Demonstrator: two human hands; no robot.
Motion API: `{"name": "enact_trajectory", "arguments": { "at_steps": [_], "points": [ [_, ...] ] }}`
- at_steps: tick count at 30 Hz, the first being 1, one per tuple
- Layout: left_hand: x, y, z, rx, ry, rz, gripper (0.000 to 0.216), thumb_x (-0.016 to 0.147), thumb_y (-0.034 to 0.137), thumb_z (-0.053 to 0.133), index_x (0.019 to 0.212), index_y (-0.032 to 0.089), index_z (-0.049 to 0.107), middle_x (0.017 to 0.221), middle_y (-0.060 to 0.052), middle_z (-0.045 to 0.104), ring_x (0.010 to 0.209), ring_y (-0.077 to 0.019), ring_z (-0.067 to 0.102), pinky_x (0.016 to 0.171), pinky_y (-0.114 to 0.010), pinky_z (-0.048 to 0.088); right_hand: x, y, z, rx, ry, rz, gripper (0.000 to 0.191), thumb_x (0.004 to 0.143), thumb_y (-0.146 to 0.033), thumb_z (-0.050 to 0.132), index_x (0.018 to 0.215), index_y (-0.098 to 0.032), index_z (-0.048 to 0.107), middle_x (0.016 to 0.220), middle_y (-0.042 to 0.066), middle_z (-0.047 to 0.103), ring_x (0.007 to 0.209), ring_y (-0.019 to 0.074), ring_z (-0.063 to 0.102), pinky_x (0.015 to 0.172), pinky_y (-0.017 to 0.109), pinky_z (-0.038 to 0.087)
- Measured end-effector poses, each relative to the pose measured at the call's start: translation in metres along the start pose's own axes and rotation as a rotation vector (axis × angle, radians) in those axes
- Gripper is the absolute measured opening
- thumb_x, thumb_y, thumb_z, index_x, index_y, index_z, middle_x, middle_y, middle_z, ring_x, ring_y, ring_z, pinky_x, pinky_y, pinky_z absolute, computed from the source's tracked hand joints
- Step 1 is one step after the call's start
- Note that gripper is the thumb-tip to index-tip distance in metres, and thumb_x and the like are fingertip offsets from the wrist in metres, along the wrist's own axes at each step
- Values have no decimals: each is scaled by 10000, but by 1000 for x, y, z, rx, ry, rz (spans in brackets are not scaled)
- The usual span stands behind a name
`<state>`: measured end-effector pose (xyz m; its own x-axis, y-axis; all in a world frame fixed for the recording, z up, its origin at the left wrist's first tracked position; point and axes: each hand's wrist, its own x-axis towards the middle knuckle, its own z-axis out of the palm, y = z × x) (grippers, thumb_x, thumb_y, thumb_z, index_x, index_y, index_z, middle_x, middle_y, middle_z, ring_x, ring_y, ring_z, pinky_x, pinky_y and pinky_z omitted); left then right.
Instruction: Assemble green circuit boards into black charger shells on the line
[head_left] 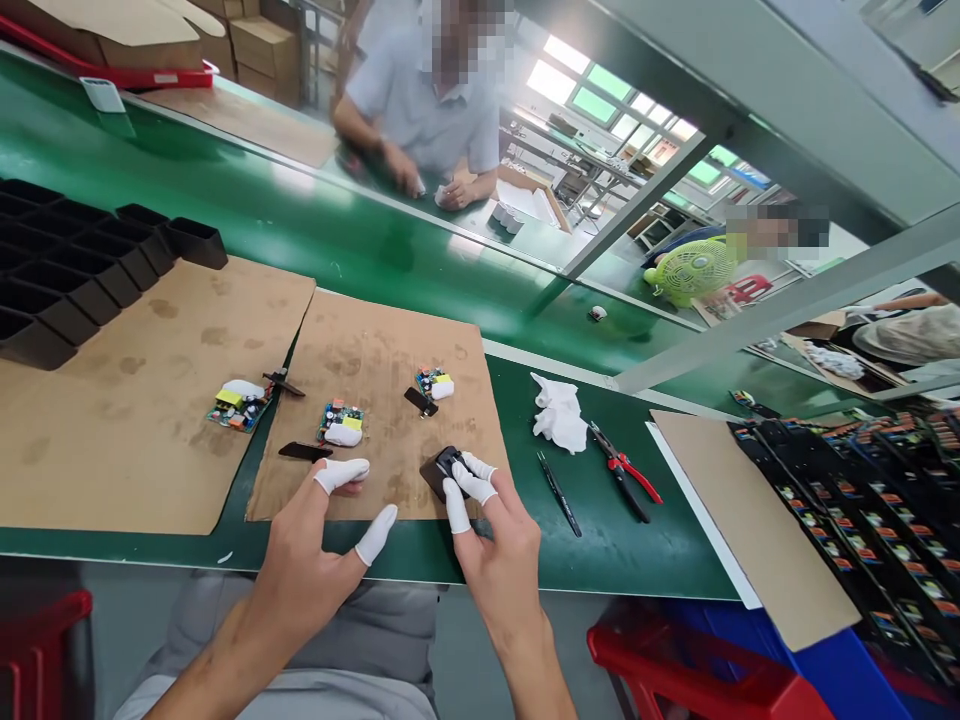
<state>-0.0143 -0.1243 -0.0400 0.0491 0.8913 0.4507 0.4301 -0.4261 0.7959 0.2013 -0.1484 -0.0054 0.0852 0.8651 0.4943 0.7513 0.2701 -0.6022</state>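
Observation:
My right hand (491, 525), with white finger cots, pinches a small black plastic housing (444, 470) above the front right of a cardboard sheet (382, 345). Thumb and fingers of my left hand (330, 535), also in white finger cots, are spread apart with nothing between them. Just beyond its fingertips lie a flat black strip (304, 451) and a small circuit board (341, 423) with a white blob. Another circuit board (435, 383) sits further back beside a black piece (421, 401). A third circuit board (240, 405) rests at the left near a dark part (283, 383).
Right of the cardboard are tweezers (559, 493), red-handled pliers (621, 470) and a crumpled white cloth (559, 412). Black bins (82, 265) stand at left. Racks of boards (862, 530) fill the right side. A co-worker (427, 120) sits across the green bench. A metal post (637, 205) slants upward.

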Motion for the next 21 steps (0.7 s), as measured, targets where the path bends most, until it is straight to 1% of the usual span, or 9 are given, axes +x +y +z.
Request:
{"name": "enact_trajectory", "arguments": {
  "at_steps": [3,8,10,12,14,18,19,21],
  "points": [
    [0,0,0,-9,-2,-9,284,1053,336,720,1298,223,634,1102,-63,774,954,-230,804,879,-352,680,0,-2,-5,-15,-54,-9,386,1044,-154,756,1383,-326,822,1276,100,837,1186,254,832,1016,356,695],
    [-2,-2,2,-4,-3,3,289,1055,334,718,1303,218,626,1080,-61,769,957,-234,803,882,-359,672,-3,-7,-6,56,19,-45,514,1014,-73,766,1435,-365,796,1294,95,828,1153,242,836,1006,357,697],
    [-2,-3,2,-5,-3,-3,281,1053,331,721,1292,215,628,1083,-62,767,958,-232,803,882,-355,669,-5,-5,-4,71,10,-51,523,1009,-60,763,1432,-366,799,1259,97,835,1114,234,843,975,342,703],
    [-2,-3,2,-4,-3,-9,277,1051,333,726,1284,214,634,1071,-56,764,953,-227,799,886,-350,668,-8,-2,-2,96,1,-51,512,1000,-60,770,1409,-365,815,1244,101,839,1112,240,847,964,341,707],
    [-2,-3,2,-6,-11,-12,275,1053,337,730,1282,215,637,1070,-54,761,956,-225,797,889,-347,667,-11,1,-1,139,21,-26,493,979,-66,793,1373,-360,836,1262,106,839,1128,256,846,977,362,708],
    [-3,-4,1,-13,-13,-15,283,1054,338,731,1293,218,640,1088,-55,769,976,-226,798,892,-346,664,-12,1,-3,205,53,33,403,955,-90,818,1264,-340,886,1195,96,857,1060,252,856,924,362,720],
    [-3,-4,1,-10,-14,-15,289,1054,339,732,1300,218,640,1085,-52,772,977,-226,799,902,-350,664,-11,0,-3,235,55,74,374,943,-101,835,1231,-331,897,1189,98,858,1058,256,855,927,370,719],
    [-3,-4,1,-7,-14,-10,292,1053,340,734,1303,219,644,1072,-46,776,969,-226,799,914,-358,665,-11,-3,-2,337,73,210,292,898,-140,893,1130,-313,922,1172,99,864,1065,269,850,959,398,713]
  ]
}}
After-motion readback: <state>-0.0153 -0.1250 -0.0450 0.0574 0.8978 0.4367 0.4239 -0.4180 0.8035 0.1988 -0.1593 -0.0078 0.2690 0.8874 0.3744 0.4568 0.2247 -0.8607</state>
